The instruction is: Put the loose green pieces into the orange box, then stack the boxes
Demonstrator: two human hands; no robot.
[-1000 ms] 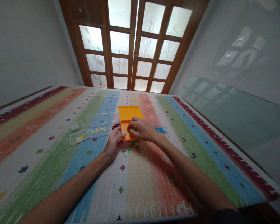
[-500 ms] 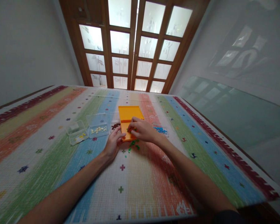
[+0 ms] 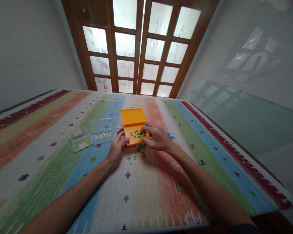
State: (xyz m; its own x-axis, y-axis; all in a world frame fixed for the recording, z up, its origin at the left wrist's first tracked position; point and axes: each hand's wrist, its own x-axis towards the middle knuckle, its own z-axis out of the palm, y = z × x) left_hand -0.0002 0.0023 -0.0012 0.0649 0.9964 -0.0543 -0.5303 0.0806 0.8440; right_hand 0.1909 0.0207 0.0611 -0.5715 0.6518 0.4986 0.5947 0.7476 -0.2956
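I'm looking down at the striped worktop [image 3: 63,156], and the orange tray [image 3: 133,118] sits dead centre, its lid flipped open toward 12 o'clock. Left hand [image 3: 117,149] is on the tray's 7 o'clock corner: thumb on top of the rim, grip clamped on that corner. Right hand [image 3: 156,138] comes in from 4 o'clock with its fingers [image 3: 146,129] curled over the tray's right edge, tips down among the green pieces [image 3: 136,132] scattered across the tray floor. I cannot tell whether that grip is together on a piece or just resting there.

More loose green bits [image 3: 140,149] lie on the cloth just off the tray's 6 o'clock edge, between the two wrists. At 9 o'clock of the tray stand two clear boxes [image 3: 101,131], lids up, yellow pieces inside. At 3 o'clock, half hidden behind the right hand, is a patch of blue pieces [image 3: 171,136].
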